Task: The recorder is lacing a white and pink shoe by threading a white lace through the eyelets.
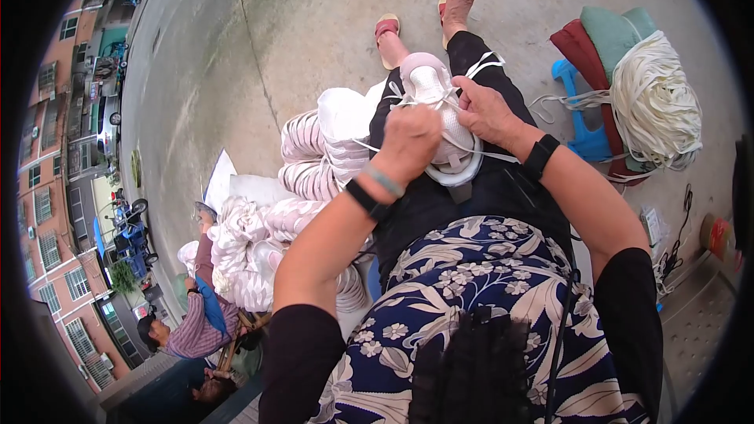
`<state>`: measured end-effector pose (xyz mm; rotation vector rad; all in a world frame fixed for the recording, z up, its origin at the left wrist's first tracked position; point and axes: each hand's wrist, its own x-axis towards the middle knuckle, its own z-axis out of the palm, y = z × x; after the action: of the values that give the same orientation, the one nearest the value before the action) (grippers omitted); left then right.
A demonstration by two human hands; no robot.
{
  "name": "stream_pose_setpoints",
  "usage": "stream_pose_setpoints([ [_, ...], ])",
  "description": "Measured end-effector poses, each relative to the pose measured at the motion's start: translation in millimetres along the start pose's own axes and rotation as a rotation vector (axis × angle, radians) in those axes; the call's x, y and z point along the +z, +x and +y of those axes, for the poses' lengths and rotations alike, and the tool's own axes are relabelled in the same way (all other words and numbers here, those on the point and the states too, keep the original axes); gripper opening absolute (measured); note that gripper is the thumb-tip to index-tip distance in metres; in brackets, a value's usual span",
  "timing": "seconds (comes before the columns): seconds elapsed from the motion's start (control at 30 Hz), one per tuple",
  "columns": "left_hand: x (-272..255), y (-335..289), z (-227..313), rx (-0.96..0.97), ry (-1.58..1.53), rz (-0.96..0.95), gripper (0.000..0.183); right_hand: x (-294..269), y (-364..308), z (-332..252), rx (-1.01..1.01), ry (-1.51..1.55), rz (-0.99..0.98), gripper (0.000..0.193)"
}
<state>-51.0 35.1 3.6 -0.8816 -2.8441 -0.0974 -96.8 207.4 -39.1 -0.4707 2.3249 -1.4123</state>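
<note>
A white and pale pink sneaker (428, 84) lies across my lap, on my black trousers. White shoelaces (484, 65) run over its front, with loose ends sticking out on both sides. My left hand (410, 140) is curled into a fist over the left side of the lacing, its fingertips hidden, and appears to grip a lace. On the right side my right hand (491, 114) pinches a lace between thumb and fingers, close to the left hand. A pale band is wrapped around one left finger or the wrist area.
Stacked pink and white shoe pieces (302, 145) and wrapped bundles (243, 228) pile up on my left. A large hank of white laces (656, 102) lies over folded cloths on a blue stool (581, 122) at right. Another person (200, 318) in a striped top sits at lower left.
</note>
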Motion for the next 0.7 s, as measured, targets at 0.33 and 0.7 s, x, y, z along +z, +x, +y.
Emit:
stream_pose_setpoints([
  [0.33, -72.6, -360.7, -70.0, -1.195, 0.311, -0.259, 0.023, -5.8, 0.6, -6.6, 0.031, 0.018, -0.042, 0.060],
  [0.7, -170.4, -280.9, -63.1, -1.429, -1.038, 0.995, 0.017, 2.6, 26.0, 15.5, 0.082, 0.121, -0.011, 0.034],
])
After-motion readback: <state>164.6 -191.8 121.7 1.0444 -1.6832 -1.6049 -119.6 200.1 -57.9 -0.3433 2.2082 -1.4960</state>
